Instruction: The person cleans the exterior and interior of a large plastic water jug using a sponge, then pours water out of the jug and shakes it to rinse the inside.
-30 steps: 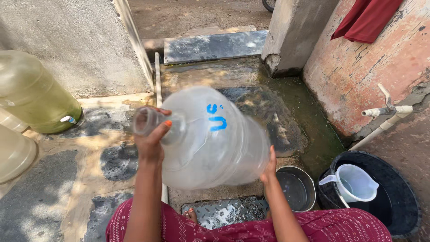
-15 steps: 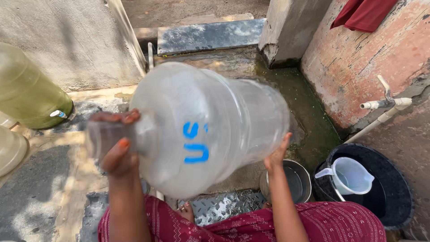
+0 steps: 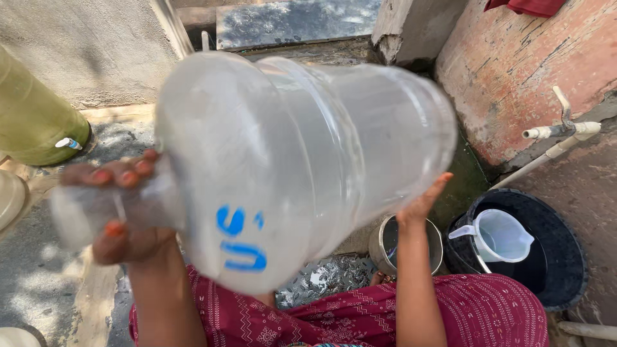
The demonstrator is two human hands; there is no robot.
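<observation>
Green jug (image 3: 32, 122): far left, lying on the ground by the wall.
Left hand (image 3: 122, 212): fingers (image 3: 119, 175) curled tight around the neck of the clear water jug (image 3: 302, 160).
Clear water jug: held up on its side, close under the camera, blurred.
Right hand (image 3: 421, 204): fingers together, flat against the jug's base.
Steel pot (image 3: 402, 247): on the ground below the right hand.
Black tub (image 3: 559, 270): far right, holding a white plastic pitcher (image 3: 501, 234).

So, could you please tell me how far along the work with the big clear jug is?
Midway, it seems: the clear jug is off the ground and tipped sideways, left hand gripping its neck, right hand under its base. Any water inside is too blurred to tell. The greenish jug lies untouched.
</observation>
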